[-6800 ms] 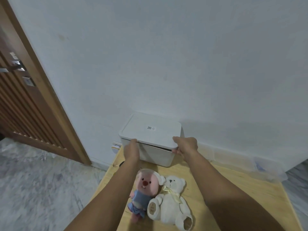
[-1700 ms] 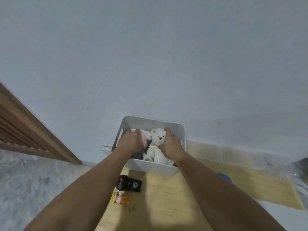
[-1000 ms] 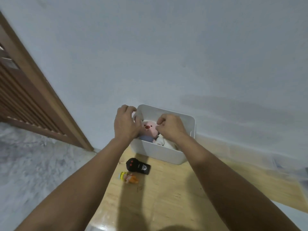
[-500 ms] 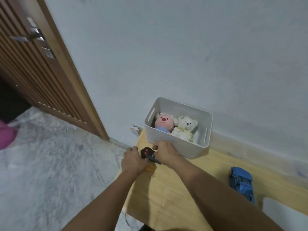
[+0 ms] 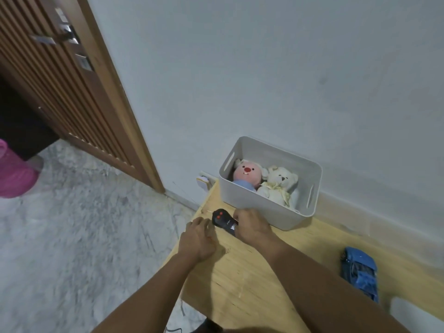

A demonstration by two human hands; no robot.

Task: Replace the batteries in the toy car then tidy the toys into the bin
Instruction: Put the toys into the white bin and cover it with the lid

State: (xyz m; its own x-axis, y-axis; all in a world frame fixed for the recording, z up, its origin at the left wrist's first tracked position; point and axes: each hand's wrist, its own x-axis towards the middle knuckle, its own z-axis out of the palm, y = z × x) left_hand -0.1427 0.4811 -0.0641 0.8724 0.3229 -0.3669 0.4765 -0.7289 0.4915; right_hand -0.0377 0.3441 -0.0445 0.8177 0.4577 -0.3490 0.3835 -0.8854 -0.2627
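Observation:
An open white bin (image 5: 252,207) stands on the wooden table (image 5: 252,280) against the wall. Inside it sit a pink plush (image 5: 247,173) and a white teddy bear (image 5: 280,186). In front of the bin's left corner my right hand (image 5: 252,228) grips a black remote control (image 5: 222,219) with two red buttons. My left hand (image 5: 198,240) is curled just left of it at the table's edge, over the spot where the small yellow-orange figure lay; the figure is hidden under it. The blue toy car (image 5: 360,270) lies on the table to the right, apart from both hands.
A white lid (image 5: 418,318) shows at the table's lower right corner. A small white object (image 5: 203,182) sits by the wall left of the bin. A slatted wooden door (image 5: 72,92) and grey marble floor are on the left, with a pink object (image 5: 12,174) at the far left.
Both hands left the bin, where the two plush toys now sit, and came down to the table's left edge. My right hand took hold of the remote; my left closed over the small figure.

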